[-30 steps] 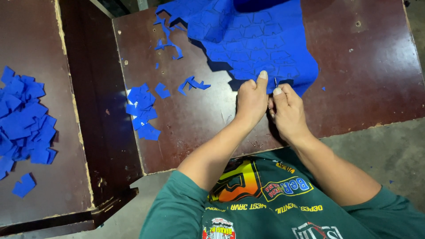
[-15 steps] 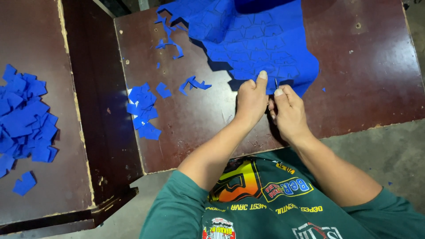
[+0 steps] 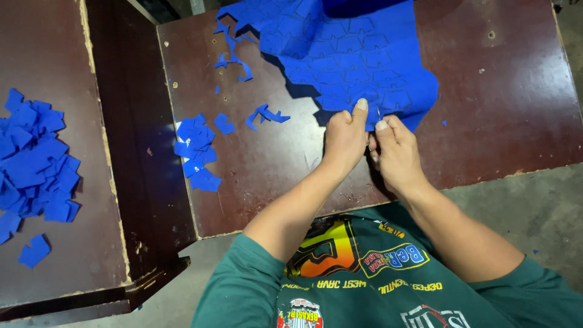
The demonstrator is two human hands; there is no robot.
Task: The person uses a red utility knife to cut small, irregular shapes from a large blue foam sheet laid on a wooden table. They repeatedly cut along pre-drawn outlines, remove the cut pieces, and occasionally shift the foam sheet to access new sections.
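A big blue sheet, scored into many small shapes, lies across the far half of the dark brown table. My left hand and my right hand meet at the sheet's near edge. Both pinch that edge between thumb and fingers, thumbs on top. A thin grey tool tip seems to stick up between the hands; I cannot tell what it is. A small pile of blue cut pieces lies on the table to the left of my hands.
Thin blue offcut strips lie near the pile. A second brown table on the left carries a larger heap of blue pieces. A dark gap separates the tables. Grey concrete floor shows at the right.
Both hands stay at the sheet's near edge with only slight finger movement. The piles have not moved.
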